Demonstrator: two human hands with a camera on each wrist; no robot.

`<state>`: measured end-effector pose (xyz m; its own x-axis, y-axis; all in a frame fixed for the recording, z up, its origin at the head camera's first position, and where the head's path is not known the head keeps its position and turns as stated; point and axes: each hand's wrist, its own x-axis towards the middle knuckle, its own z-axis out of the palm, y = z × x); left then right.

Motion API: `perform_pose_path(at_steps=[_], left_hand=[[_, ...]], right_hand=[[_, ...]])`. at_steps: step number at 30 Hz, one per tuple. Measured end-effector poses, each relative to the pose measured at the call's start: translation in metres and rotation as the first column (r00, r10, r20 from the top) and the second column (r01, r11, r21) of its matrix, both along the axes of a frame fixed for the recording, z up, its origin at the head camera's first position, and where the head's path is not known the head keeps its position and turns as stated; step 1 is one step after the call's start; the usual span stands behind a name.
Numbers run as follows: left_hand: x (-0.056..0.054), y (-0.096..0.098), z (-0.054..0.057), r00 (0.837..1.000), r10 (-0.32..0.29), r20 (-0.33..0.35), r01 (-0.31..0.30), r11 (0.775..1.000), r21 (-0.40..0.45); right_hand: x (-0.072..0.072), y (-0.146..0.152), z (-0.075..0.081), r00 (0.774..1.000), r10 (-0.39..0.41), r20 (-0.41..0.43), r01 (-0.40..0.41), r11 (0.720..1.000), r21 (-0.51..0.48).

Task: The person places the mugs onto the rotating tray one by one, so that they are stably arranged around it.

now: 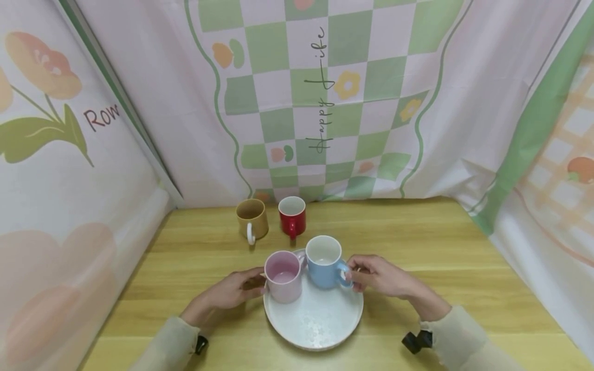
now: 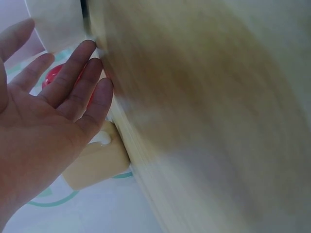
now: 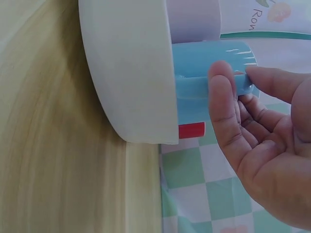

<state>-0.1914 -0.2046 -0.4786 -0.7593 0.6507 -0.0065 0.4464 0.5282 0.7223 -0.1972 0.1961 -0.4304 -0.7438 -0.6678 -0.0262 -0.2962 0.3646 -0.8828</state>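
Observation:
A light blue mug (image 1: 323, 265) stands on a round white plate (image 1: 317, 330), its handle toward my right hand (image 1: 382, 275). In the right wrist view, thumb and fingers of that hand (image 3: 262, 141) pinch the blue handle (image 3: 194, 87). Left of it on the plate is a pink mug (image 1: 284, 281), its handle turned to the blue one. My left hand (image 1: 234, 288) is at the pink mug's left side, fingertips right by the mug and plate rim. Seen from the left wrist, this hand (image 2: 53, 107) has its fingers extended and loosely spread.
Behind the plate on the wooden table (image 1: 394, 232) stand a tan mug (image 1: 254, 224) with a white handle and a red mug (image 1: 293, 219). Printed curtains (image 1: 352, 129) hang along the back and both sides of the table.

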Motion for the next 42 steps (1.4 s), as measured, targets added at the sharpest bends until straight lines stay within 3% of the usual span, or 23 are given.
perform_pose_path(at_steps=[20,34,42], left_hand=[[0.002,-0.001,-0.003,1.0,0.006,0.026,-0.006,1.0,0.014],[0.0,-0.001,-0.003,1.0,0.011,0.002,-0.011,1.0,0.013],[0.0,-0.001,-0.003,1.0,0.013,0.005,-0.013,1.0,0.011]], right_hand=[[-0.004,-0.008,-0.012,0.999,0.026,0.021,-0.026,1.0,-0.008],[-0.01,-0.012,-0.018,1.0,-0.014,0.011,0.014,1.0,0.007],[-0.012,-0.014,-0.02,0.995,-0.067,0.07,0.068,0.998,-0.014]])
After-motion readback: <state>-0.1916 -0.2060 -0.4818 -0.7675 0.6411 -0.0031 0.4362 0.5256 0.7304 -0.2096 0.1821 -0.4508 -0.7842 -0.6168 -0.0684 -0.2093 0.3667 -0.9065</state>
